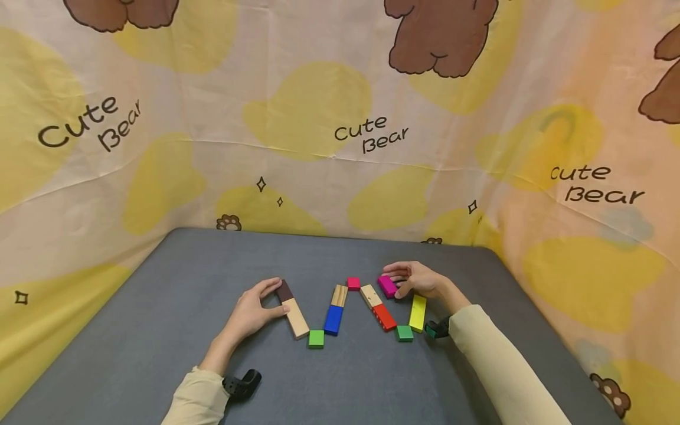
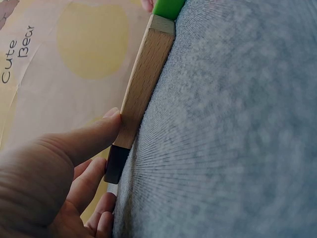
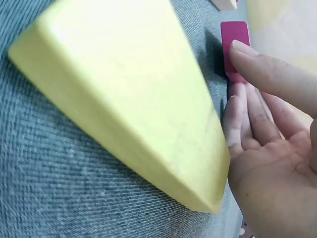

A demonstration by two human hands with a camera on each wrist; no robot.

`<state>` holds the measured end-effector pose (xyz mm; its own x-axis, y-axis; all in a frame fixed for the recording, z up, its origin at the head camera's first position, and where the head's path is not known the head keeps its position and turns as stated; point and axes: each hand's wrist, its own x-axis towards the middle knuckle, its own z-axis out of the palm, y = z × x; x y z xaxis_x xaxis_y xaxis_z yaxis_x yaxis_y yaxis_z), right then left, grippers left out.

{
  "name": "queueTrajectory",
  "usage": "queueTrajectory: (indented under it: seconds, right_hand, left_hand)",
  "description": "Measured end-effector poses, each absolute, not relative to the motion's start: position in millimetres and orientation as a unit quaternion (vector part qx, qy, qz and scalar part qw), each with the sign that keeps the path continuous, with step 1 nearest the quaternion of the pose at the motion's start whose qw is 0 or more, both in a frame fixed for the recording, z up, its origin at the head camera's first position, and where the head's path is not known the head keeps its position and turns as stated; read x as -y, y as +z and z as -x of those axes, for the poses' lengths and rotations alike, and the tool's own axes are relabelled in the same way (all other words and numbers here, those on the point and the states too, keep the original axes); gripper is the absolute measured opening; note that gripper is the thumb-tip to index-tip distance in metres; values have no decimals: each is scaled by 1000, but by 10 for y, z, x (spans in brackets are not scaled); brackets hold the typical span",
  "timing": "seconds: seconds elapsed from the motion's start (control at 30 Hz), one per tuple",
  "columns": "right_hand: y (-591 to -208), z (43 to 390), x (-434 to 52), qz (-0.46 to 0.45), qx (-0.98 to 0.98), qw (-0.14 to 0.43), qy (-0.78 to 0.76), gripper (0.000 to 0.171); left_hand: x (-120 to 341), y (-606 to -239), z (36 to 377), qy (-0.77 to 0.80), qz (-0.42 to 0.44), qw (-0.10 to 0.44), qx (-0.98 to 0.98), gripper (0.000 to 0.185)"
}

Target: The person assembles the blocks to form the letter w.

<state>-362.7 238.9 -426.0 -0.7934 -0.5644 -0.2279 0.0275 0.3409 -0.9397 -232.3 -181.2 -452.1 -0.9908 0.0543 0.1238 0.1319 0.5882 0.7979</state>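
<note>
My left hand [image 1: 252, 310] touches two end-to-end blocks, its thumb at the beige block [image 1: 296, 319] and a finger at the dark brown block [image 1: 284, 290]. In the left wrist view its thumb and fingertips lie along one side of this pair. My right hand [image 1: 419, 279] pinches a magenta block [image 1: 387, 287] between thumb and fingers at the far right of the layout. The right wrist view shows the thumb on the magenta block's face. A yellow block [image 1: 417, 313] lies just below that hand, large in the right wrist view.
Zigzagging between the hands on the grey table [image 1: 361, 383] are a light green block [image 1: 316, 339], blue block [image 1: 333, 320], striped wood block [image 1: 339, 295], pinkish-red cube [image 1: 353, 284], pale wood block [image 1: 370, 296], red block [image 1: 384, 317] and green block [image 1: 404, 333]. A printed cloth [image 1: 297, 112] hangs behind.
</note>
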Motion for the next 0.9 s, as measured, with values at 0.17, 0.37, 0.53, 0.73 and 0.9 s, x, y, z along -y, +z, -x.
queueTrajectory:
  seconds: [0.17, 0.37, 0.53, 0.73, 0.9]
  right_hand:
    - [-4197, 3582, -2421, 131, -767, 237, -582, 75]
    - [-3992, 3524, -2476, 91, -748, 164, -636, 76]
    - [-3879, 3478, -2584, 91, -754, 126, -638, 74]
    - [-3883, 3391, -2788, 98, -724, 130, -670, 68]
    - [-3916, 3334, -2966, 94, -730, 120, -666, 65]
  left_hand:
    - [1794, -4528, 2341, -453, 61, 43, 888, 75]
    - [1781, -4529, 2380, -454, 66, 42, 888, 75]
    - [1779, -4507, 2384, -451, 67, 44, 889, 75]
    - [1785, -4496, 2362, -454, 70, 43, 887, 75]
    - [1784, -4502, 2356, -456, 66, 39, 887, 75]
